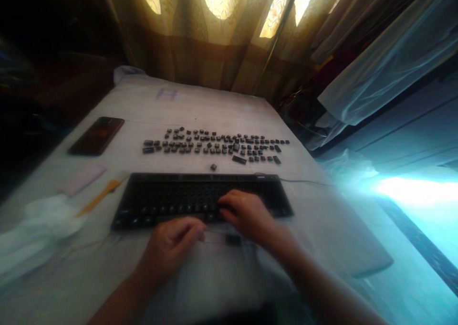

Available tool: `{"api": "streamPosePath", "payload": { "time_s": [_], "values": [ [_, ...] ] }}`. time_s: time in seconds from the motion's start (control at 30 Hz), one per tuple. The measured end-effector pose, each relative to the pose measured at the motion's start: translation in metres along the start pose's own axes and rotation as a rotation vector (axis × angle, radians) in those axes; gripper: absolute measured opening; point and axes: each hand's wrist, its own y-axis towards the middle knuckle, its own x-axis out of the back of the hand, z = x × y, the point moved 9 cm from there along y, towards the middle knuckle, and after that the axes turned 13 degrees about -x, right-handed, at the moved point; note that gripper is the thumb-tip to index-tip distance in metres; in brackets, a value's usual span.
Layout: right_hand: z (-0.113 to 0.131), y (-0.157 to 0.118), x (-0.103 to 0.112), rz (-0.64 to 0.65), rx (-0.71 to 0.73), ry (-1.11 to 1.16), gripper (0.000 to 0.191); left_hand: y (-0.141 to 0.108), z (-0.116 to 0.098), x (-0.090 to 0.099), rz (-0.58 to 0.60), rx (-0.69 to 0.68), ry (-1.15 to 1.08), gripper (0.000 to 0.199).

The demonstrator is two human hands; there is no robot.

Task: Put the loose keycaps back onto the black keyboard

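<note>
A black keyboard (203, 177) lies in front of me, with keycaps along its lower rows and darker, bare-looking rows above. My right hand (246, 213) is over its lower right part, fingertips pinched together down at the keys; whatever they hold is hidden. At the front edge rests my left hand (175, 241), fingers curled inward, their contents out of sight. A small dark piece (233, 239), blurred, lies on the cloth just below the right hand. Beyond the keyboard, many loose black keycaps (218, 150) are spread in rough rows, and a single keycap (213, 167) sits closer.
On the left are a dark phone (97, 136), a pink block (83, 178), a yellow-handled tool (100, 197) and a crumpled white plastic bag (43, 225). The keyboard's cable (304, 181) runs right across the pale sheet. Curtains (214, 43) hang behind.
</note>
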Motion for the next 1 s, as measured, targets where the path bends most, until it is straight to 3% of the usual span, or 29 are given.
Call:
{"api": "streamPosePath", "payload": {
  "time_s": [0.27,0.8,1.0],
  "values": [
    [-0.01,0.002,0.011,-0.052,0.004,0.075,0.019,-0.002,0.0,0.001,0.007,0.008,-0.004,0.029],
    [0.01,0.005,0.008,0.108,0.103,-0.122,0.02,-0.004,0.0,-0.002,0.024,-0.032,-0.003,0.028],
    [0.013,0.007,0.006,0.107,0.134,-0.173,0.018,-0.003,-0.001,-0.001,0.024,-0.028,0.001,0.028]
  ]
}}
